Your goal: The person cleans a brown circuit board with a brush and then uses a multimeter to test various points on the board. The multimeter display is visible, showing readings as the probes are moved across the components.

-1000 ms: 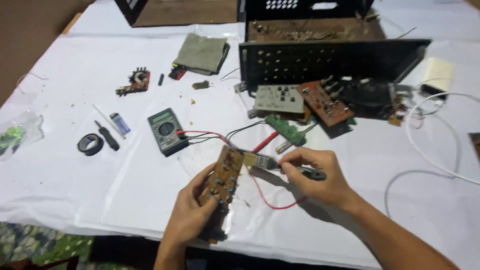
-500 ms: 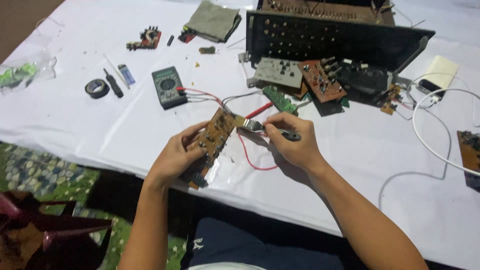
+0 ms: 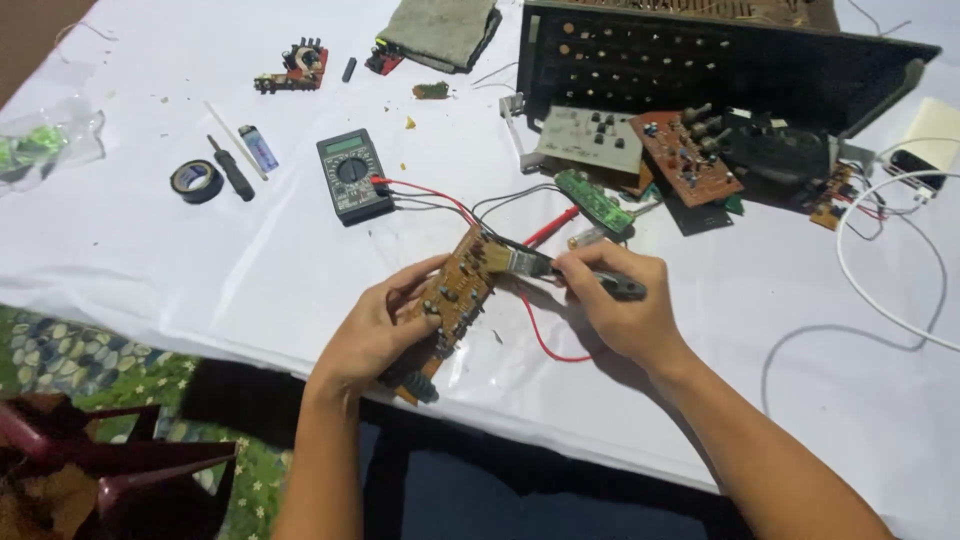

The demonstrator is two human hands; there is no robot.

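Your left hand (image 3: 375, 335) grips the long brown circuit board (image 3: 452, 295), its length tilted up and away toward your right. Your right hand (image 3: 620, 310) pinches a small flat brush with a grey handle (image 3: 560, 268), bristles touching the board's far end. The clear plastic bag (image 3: 45, 140) at the far left holds green bits.

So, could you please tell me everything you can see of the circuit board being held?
The circuit board is a long brown strip with small dark parts on its upper face. It is tilted above the white table, gripped at its lower half by the left hand. The brush in the right hand touches its top end.
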